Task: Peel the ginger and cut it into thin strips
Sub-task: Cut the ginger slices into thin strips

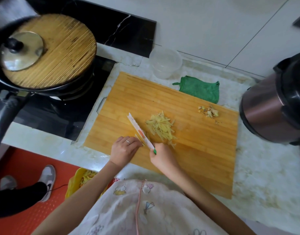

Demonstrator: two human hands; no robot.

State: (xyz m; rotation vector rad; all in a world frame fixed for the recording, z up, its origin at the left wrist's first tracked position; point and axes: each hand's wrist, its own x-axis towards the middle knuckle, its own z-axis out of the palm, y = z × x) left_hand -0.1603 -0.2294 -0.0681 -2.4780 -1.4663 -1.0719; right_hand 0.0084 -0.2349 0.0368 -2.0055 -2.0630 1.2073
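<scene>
Ginger strips (161,130) lie heaped in the middle of the bamboo cutting board (205,158), with the peel scraps (208,111) near its far right corner. Peeling looks done, and the cutting into strips seems nearly finished. The left hand (124,149) curls its fingertips onto the few remaining ginger slices (138,137), just left of the blade, pinning them to the board. The right hand (162,156) is wrapped round the green handle of the knife (140,131), whose blade stands edge-down against those slices. The next cut calls for edging the left fingertips back a little and bringing the blade down to take only a thin sliver, knuckles kept clear.
</scene>
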